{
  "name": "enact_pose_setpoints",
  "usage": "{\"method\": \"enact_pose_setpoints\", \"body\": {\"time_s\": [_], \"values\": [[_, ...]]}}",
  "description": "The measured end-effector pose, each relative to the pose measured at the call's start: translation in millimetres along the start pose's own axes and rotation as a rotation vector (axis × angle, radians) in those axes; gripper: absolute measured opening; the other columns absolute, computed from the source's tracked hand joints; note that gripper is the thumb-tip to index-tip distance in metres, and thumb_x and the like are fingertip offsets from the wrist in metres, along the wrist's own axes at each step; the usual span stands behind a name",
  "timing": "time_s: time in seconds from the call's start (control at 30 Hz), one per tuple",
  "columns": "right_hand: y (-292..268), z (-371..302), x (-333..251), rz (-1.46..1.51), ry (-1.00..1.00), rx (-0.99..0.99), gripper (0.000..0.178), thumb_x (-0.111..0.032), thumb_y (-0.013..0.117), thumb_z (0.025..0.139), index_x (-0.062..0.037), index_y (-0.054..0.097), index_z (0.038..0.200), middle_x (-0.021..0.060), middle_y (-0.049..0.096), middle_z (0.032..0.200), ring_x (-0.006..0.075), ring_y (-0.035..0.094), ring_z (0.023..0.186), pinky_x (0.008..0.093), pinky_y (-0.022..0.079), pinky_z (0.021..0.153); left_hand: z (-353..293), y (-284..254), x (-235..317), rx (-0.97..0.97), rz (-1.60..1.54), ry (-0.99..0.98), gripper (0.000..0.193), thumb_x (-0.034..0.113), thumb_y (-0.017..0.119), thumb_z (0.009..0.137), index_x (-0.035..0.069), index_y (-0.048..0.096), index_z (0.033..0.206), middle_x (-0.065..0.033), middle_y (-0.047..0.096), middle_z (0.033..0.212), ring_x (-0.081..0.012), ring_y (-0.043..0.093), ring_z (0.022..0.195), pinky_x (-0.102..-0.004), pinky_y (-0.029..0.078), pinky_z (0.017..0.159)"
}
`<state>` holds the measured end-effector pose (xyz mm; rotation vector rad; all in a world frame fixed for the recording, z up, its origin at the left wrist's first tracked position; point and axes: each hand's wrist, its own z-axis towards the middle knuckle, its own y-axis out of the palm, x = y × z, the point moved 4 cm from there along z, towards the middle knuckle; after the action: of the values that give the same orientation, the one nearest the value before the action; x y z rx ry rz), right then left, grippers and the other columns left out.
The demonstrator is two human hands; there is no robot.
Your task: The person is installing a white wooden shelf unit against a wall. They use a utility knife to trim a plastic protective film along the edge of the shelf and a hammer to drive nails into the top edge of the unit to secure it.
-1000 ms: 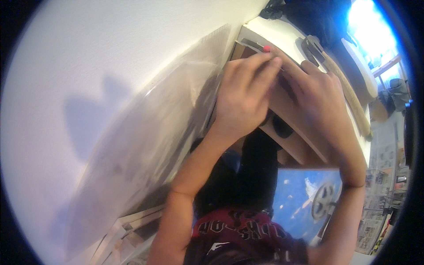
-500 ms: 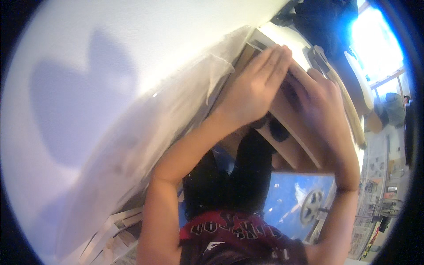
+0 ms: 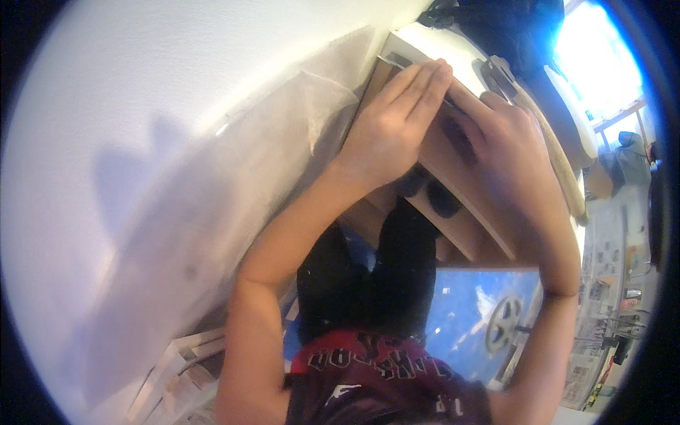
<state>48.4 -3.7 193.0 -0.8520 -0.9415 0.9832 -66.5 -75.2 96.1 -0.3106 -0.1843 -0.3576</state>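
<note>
My left hand lies at the front upper edge of a wooden shelf unit, its fingers straight and pressed side by side. My right hand reaches the same edge from the other side, fingers stretched toward the left fingertips. The two hands meet, or nearly meet, at their tips. No object shows in either hand, though the undersides of both are hidden. Below them are the unit's slanting boards and a dark rounded thing.
A translucent sheet leans along the white wall on the left. Long pale boards and a dark cloth lie on the unit's right side. Beneath is a blue surface with a grey spoked wheel.
The view has shifted a little, and both hands appear slightly higher and farther left. Their pose is nearly the same. The shadow on the wall has shrunk and moved lower.
</note>
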Motion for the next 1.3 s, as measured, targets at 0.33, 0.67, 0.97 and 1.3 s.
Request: {"method": "enact_pose_setpoints", "body": {"time_s": [0.33,0.67,0.97,1.3], "values": [[-1,-4,6,0.006,0.015,-0.032,0.05,-0.007,0.063,0.089,-0.0173,0.062,0.139,0.017,0.066,0.083,0.0369,0.066,0.07,0.0469,0.052,0.066,0,4,1,-0.027,-0.026,-0.008,0.075,-0.009,0.057,0.077,-0.003,0.044,0.15,-0.0213,0.054,0.146,-0.0392,0.05,0.138,-0.0456,0.044,0.114],[-35,-58,13,0.006,0.099,0.033,0.055,-0.018,0.069,0.091,-0.0284,0.06,0.144,0.0104,0.058,0.073,0.0318,0.061,0.06,0.0455,0.049,0.06,-14,-19,9,0.157,-0.025,-0.142,0.039,0.011,0.061,0.097,-0.007,0.062,0.131,-0.0218,0.069,0.123,-0.0312,0.069,0.105,-0.0412,0.057,0.089],[-24,-17,9,0.065,0.089,0.189,0.046,-0.009,0.071,0.092,-0.0216,0.068,0.137,0.0164,0.069,0.088,0.0316,0.065,0.071,0.0415,0.054,0.071,-5,40,-9,0.814,-0.727,-0.954,0.029,0.019,0.066,0.102,-0.008,0.065,0.111,-0.0086,0.067,0.081,-0.015,0.068,0.067,-0.0278,0.057,0.055],[-7,-4,15,-0.05,-0.043,0.147,0.047,-0.025,0.067,0.095,-0.0332,0.062,0.141,0.0115,0.06,0.074,0.0327,0.065,0.065,0.046,0.05,0.06,-1,49,-18,1.068,-0.655,-0.941,0.026,0.014,0.063,0.102,-0.012,0.066,0.104,-0.0091,0.067,0.077,-0.0106,0.062,0.06,-0.0251,0.051,0.05]]}}
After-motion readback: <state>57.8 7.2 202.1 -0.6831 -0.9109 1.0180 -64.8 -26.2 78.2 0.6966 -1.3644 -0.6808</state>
